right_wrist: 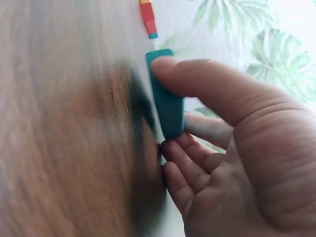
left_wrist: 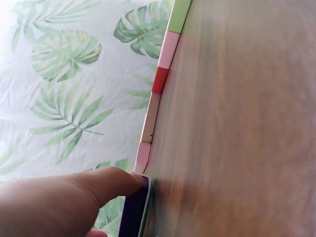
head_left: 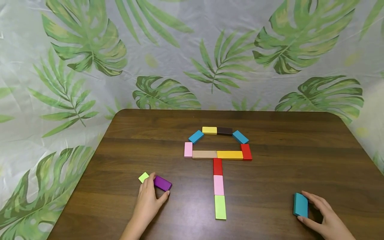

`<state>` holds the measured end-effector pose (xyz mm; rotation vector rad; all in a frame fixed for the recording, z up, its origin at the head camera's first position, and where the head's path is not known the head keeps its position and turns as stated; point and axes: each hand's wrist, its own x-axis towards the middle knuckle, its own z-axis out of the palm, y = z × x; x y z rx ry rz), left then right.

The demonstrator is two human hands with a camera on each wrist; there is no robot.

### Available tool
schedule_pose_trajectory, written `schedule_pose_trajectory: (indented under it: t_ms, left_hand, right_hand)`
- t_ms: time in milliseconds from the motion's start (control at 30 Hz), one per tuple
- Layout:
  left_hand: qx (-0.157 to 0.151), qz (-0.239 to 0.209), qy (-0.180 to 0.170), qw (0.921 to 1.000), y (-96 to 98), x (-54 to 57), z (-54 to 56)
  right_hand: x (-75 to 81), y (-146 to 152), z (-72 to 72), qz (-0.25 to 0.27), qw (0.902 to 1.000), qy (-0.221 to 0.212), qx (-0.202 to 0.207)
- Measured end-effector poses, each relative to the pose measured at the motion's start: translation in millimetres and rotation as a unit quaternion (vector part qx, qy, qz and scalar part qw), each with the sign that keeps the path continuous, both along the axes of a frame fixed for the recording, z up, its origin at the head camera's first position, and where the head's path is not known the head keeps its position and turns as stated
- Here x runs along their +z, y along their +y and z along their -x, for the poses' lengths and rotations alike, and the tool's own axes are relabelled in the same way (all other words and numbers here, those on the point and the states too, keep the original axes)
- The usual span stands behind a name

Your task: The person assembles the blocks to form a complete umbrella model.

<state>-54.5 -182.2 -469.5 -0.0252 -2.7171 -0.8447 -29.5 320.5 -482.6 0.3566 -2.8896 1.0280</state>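
At the left of the table in the head view, my left hand (head_left: 148, 196) pinches a purple block (head_left: 163, 183) between thumb and fingers. A lime-green block (head_left: 143, 177) lies just beyond those fingers, partly hidden by them. The left wrist view shows the thumb (left_wrist: 116, 182) against the end of the dark purple block (left_wrist: 133, 212). Over on the right, my right hand (head_left: 327, 216) grips a teal block (head_left: 301, 205) by its two ends. From the right wrist, the thumb (right_wrist: 180, 74) presses on the near end of the teal block (right_wrist: 170, 111).
Coloured blocks form a figure mid-table: a row of tan (head_left: 204, 154) and yellow (head_left: 230, 155) blocks under an arch with a black block (head_left: 224, 131), and a stem ending in a lime-green block (head_left: 220, 207). Behind the brown table (head_left: 264, 186) hangs a leaf-patterned cloth (head_left: 168, 60).
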Motion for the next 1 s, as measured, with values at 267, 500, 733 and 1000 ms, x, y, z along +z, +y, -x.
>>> schedule_pose_trajectory:
  t_ms: [267,500,733,1000]
  left_hand:
    - [0.008,-0.024,-0.012,0.9996,1.3,7.2,-2.5]
    - [0.003,-0.034,0.013,0.9993,4.1,12.0,-5.4]
    - [-0.021,-0.039,0.067,0.9968,11.4,20.3,-9.8]
    - [-0.057,-0.031,0.103,0.9925,22.4,30.7,-18.6]
  right_hand:
    - [7.6,-6,-1.3,0.004,0.9969,-0.047,-0.063]
    - [20.8,-19,-4.0,0.025,0.9959,-0.03,-0.082]
    - [33.7,-37,-7.9,0.052,0.9947,0.037,-0.08]
    - [46.3,-70,-12.9,0.064,0.9921,0.096,-0.048]
